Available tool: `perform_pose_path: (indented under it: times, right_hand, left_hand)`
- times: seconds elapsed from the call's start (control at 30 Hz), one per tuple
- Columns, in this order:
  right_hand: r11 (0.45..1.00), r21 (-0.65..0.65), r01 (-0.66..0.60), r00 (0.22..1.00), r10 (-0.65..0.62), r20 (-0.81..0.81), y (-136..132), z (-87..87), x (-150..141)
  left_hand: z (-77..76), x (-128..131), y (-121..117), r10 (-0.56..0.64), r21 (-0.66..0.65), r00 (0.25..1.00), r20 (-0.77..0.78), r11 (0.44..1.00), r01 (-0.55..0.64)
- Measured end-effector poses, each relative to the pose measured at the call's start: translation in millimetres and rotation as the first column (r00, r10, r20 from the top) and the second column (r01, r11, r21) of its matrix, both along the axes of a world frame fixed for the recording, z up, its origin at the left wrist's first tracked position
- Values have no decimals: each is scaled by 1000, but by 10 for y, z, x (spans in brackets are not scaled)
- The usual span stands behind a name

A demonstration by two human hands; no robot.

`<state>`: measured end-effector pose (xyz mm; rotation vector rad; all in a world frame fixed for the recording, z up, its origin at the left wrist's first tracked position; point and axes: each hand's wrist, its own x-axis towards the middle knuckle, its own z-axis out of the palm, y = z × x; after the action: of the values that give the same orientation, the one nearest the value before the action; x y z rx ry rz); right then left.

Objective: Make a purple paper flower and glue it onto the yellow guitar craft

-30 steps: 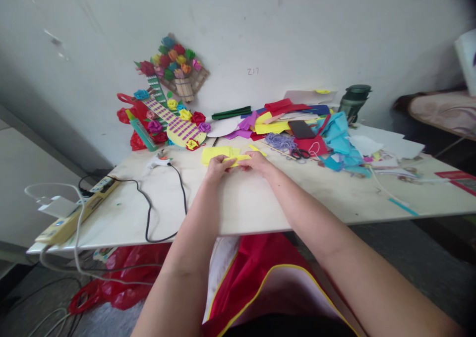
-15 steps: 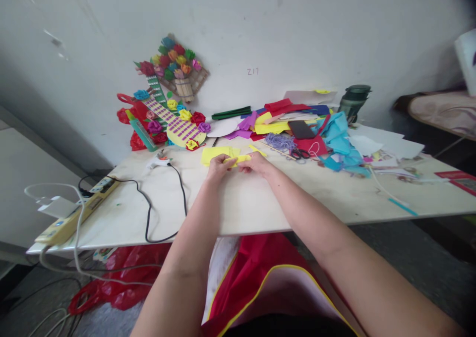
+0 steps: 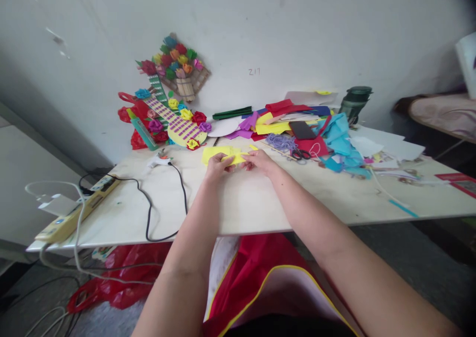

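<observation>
Between my two hands is a small yellow piece of crepe paper [image 3: 237, 158], held just above the table near its middle. My left hand [image 3: 219, 165] pinches its left end, thumb on top. My right hand [image 3: 259, 161] grips the right end, with the fingers partly hidden under it. Just behind my left hand lies a larger yellow sheet [image 3: 210, 153]. A narrow yellow strip [image 3: 253, 147] shows beyond my right fingers.
On the left are a glue gun [image 3: 159, 162] with a black cord, a power strip [image 3: 78, 210], a glue bottle [image 3: 142, 130] and paper flowers [image 3: 186, 114]. Scissors [image 3: 300, 154], purple yarn [image 3: 280, 141], a phone [image 3: 302, 130], coloured paper [image 3: 340, 139] and a dark bottle [image 3: 355, 104] lie right.
The yellow piece in my hands looks wider and flatter than before, and my fingers have shifted slightly on it. Both hands stay in nearly the same place.
</observation>
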<state>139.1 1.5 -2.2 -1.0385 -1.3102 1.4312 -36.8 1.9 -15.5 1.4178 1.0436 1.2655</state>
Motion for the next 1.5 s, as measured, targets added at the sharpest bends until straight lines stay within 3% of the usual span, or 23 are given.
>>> perform_pose_path:
  times: [0.3, 0.7, 1.1, 1.5]
  right_hand:
    - [1000, 7, 21, 996, -20, -82, 54, -4, 98]
    - [1000, 20, -1, 1000, 0, 23, -11, 1, -5]
    - [999, 42, 3, 998, -1, -63, 6, 5, 28]
    - [997, 47, -58, 985, 65, -162, 43, -10, 66]
  left_hand:
    - [-5, -15, 19, -1, -3, 1000, 25, 1000, 1]
    - [10, 15, -17, -75, -17, 997, -21, 997, 74]
    - [-29, -42, 14, -206, -69, 969, 135, 974, 217]
    - [-14, -63, -5, -240, -93, 946, 217, 960, 265]
